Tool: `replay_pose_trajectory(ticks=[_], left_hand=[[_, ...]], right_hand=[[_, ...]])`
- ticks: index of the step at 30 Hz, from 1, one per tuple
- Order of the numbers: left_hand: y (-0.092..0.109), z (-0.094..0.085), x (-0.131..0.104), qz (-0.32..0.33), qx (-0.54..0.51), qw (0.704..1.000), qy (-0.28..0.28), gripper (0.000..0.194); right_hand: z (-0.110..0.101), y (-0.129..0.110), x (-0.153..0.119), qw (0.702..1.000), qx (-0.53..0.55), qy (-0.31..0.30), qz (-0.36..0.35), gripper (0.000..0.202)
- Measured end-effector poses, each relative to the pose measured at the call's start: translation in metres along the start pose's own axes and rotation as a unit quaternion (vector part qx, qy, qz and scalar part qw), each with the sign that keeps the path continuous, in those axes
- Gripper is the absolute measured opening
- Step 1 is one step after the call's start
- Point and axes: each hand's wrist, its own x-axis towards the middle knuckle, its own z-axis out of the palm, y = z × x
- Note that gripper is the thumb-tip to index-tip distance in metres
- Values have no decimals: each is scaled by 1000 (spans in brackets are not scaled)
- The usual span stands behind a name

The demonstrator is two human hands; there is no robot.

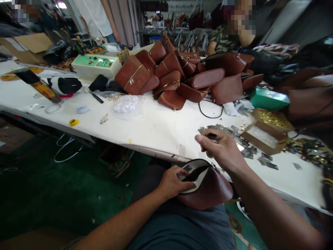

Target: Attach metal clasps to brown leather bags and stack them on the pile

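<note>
A brown leather bag rests on my lap against the table edge, its light-lined mouth open toward me. My left hand grips the rim at the bag's left side, with fingers reaching inside the opening. Above the bag, my right hand is closed around a small dark object, too hidden to name. Just beyond my right hand, flat grey metal plates lie scattered on the white table.
Brown bags are piled at the back. Right of my hand stand a box of white pieces and a green box. A bottle, yellow tape and a machine are left. People stand across the table.
</note>
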Motion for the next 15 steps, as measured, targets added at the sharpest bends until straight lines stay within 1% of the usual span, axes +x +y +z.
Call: replay_pose_trajectory(ticks=[1,2,4,5,7,9,11,13,15], left_hand=[[2,-1,3,2,-1,1000,-1,46],[3,-3,7,1,-3,1000,-2,46],[4,-5,15,-22,-19,1000,-12,49],[4,-6,19,-41,-35,998,-21,53],[3,-7,26,-81,-74,993,-39,60],[3,-6,30,-99,-100,989,-46,62],[4,-5,31,-106,-111,987,-47,62],[7,-3,31,-108,-111,987,-46,63],[9,-2,31,-109,-100,988,-43,62]], right_hand=[[7,-4,-9,995,86,54,-15,40],[14,-5,-17,981,164,103,-28,38],[29,0,-29,944,272,182,-51,33],[35,6,-32,928,300,215,-57,29],[44,23,-31,905,319,274,-66,27],[48,39,-26,887,313,328,-81,33],[51,50,-19,881,297,355,-100,40],[53,57,-14,887,282,348,-110,45],[55,60,-9,892,277,341,-105,46]])
